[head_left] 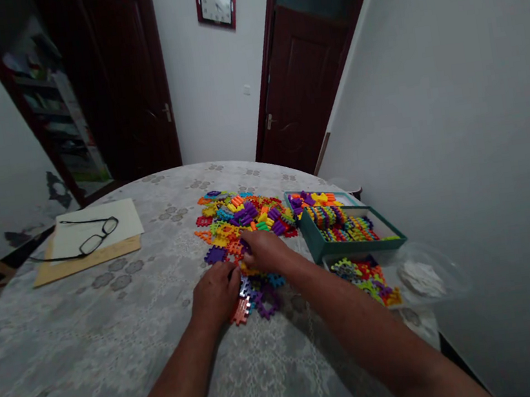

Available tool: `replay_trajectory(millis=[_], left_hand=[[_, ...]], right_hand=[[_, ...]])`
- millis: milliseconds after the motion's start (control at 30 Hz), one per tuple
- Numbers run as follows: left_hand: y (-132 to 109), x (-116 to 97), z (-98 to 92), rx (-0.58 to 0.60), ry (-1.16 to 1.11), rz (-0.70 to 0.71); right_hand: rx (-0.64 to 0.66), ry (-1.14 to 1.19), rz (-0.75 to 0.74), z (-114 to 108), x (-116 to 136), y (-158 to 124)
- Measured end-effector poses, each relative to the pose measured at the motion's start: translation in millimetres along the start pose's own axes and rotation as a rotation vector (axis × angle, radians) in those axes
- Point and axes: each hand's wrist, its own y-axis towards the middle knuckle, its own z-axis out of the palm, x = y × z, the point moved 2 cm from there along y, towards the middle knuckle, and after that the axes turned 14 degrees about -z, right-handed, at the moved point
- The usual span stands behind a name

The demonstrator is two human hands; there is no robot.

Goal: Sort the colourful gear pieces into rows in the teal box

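A heap of colourful plastic gear-shaped building pieces lies in the middle of the table. My right hand reaches into its near side, fingers closed, with a bit of a purple gear piece showing at the fingertips. Just left of it, my left hand rests low at the heap's near edge. Its fingers are curled together, and what they hold, if anything, is hidden. Close by the left hand are an orange square piece and a purple gear ring. A dark purple square piece lies beyond the left hand.
At the right stand a green box with rows of pieces, its lid behind with more pieces, and a clear plastic tray holding pieces and a white bundle. Eyeglasses lie on paper sheets at the left. A patterned cloth covers the table.
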Motion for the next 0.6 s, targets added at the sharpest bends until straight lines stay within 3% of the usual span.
replay_trajectory(millis=[100,167,367,467,600], left_hand=[[1,2,1.3,-0.005,-0.016,0.012],[2,4,3.1,-0.008,-0.026,0.010],[3,5,6.5,-0.016,-0.046,0.023],[2,5,6.6,-0.013,-0.075,0.033],[1,7,7.7,-0.040,-0.115,0.046]], right_hand=[[-0.160,0.188,0.058,-25,-21,-7],[-0.241,0.319,0.149,-45,-50,-10],[-0.421,0.544,0.612,-96,-179,-11],[-0.426,0.535,0.748,-105,-231,-17],[-0.469,0.536,0.863,-101,-273,-31]])
